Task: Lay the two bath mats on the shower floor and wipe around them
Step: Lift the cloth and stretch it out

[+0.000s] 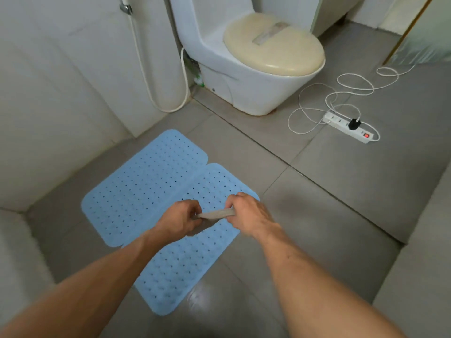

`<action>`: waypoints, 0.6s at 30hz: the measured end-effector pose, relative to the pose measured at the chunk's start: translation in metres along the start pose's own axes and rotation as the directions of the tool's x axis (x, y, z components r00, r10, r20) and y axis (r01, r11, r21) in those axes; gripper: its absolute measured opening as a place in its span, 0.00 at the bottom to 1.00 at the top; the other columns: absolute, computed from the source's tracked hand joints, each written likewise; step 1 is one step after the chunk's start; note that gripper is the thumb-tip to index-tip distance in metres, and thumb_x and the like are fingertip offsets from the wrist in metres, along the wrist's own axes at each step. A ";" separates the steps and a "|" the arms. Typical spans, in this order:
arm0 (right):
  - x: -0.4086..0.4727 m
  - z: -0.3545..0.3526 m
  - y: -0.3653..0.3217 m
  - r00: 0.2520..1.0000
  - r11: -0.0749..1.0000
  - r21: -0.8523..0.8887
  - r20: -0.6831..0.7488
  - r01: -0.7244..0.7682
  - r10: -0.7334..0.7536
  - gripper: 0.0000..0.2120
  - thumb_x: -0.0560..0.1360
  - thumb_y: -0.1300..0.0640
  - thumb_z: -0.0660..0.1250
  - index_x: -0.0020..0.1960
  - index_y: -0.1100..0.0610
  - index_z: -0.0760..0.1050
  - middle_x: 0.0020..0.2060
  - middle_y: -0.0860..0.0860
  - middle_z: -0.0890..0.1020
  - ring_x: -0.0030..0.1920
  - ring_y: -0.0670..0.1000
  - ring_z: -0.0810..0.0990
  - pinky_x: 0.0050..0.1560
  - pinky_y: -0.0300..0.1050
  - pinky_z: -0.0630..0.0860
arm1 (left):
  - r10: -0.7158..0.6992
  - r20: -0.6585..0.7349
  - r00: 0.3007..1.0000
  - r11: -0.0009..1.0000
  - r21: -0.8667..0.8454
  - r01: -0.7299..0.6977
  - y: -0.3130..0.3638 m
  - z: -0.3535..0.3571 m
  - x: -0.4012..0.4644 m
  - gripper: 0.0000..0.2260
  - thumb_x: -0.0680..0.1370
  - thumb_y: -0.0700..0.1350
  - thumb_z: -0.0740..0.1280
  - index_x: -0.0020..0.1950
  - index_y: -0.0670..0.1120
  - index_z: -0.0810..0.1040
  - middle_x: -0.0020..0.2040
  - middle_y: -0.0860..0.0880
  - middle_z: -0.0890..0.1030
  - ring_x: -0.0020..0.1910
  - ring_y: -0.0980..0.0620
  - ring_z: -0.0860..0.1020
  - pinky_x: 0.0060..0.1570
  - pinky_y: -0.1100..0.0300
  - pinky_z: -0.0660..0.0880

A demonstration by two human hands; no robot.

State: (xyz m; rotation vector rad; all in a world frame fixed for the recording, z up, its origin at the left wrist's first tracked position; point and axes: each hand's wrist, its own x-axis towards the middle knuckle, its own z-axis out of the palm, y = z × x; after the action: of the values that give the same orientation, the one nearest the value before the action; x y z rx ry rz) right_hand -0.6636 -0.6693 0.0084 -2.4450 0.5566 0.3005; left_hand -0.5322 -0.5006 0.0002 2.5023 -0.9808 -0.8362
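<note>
1. The grey tiled floor (329, 211) spreads out on every side below the grip; it looks smooth, with a glossy patch nearer the person than the hands that may be wet. The tiled wall (61, 106) rises to the left of the grip.
2. The toilet (256, 69) stands well beyond the hands, lid down, with a hose hanging on the wall to its left.
3. The left bath mat (144, 181) lies flat, beyond and left of the grip; the right bath mat (185, 269) lies directly under the hands and runs back toward the person. Their long edges touch, so the laying part looks done.
4. A power strip (346, 125) with a lit switch and loose white cord sits on the floor far right of and beyond the grip. I would keep any damp wiping well apart from it.
5. The left hand (178, 220) and right hand (249, 213) are each closed on one end of a beige cloth (214, 213), pulled taut between them above the mats.
6. The step in hand appears to be readying the cloth. To do it well, fold it into a flat pad, then wipe the bare tile along the mats' outer edges without lifting them.
</note>
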 end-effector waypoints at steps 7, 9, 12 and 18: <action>-0.031 -0.131 -0.014 0.997 1.000 -0.007 0.081 0.001 -0.001 0.10 0.72 0.52 0.70 0.53 0.47 0.79 0.51 0.46 0.75 0.52 0.50 0.77 0.46 0.43 0.70 | -0.109 -0.069 0.992 0.992 -0.064 0.105 0.084 -0.092 -0.040 0.06 0.72 0.44 0.73 0.42 0.51 0.77 0.36 0.54 0.80 0.34 0.56 0.77 0.32 0.63 0.72; -0.034 -0.160 -0.015 0.995 1.000 0.005 0.099 -0.003 0.002 0.09 0.71 0.51 0.71 0.51 0.46 0.79 0.49 0.45 0.75 0.51 0.49 0.77 0.47 0.44 0.72 | -0.122 -0.085 0.989 0.990 -0.081 0.115 0.102 -0.113 -0.043 0.05 0.71 0.43 0.73 0.43 0.50 0.78 0.37 0.53 0.81 0.37 0.53 0.79 0.36 0.59 0.77; -0.030 -0.202 -0.022 0.991 1.000 0.021 0.129 0.013 -0.016 0.08 0.70 0.49 0.74 0.48 0.46 0.79 0.47 0.45 0.76 0.49 0.49 0.76 0.50 0.46 0.74 | -0.159 -0.116 0.981 0.983 -0.115 0.145 0.128 -0.148 -0.046 0.05 0.72 0.43 0.74 0.43 0.49 0.78 0.38 0.53 0.81 0.36 0.56 0.78 0.31 0.66 0.73; -0.011 -0.302 -0.050 0.980 1.000 0.010 0.199 0.027 -0.029 0.09 0.70 0.45 0.73 0.49 0.45 0.79 0.44 0.44 0.83 0.46 0.48 0.81 0.48 0.46 0.77 | -0.229 -0.139 0.963 0.955 -0.225 0.194 0.179 -0.229 -0.035 0.09 0.69 0.42 0.76 0.40 0.49 0.76 0.38 0.52 0.80 0.36 0.53 0.76 0.33 0.64 0.72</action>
State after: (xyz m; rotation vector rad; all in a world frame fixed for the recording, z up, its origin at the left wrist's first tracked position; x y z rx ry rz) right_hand -0.6256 -0.8127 0.2766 -2.3790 0.4345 0.5241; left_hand -0.5003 -0.5840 0.2792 2.4730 -0.5458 -0.7363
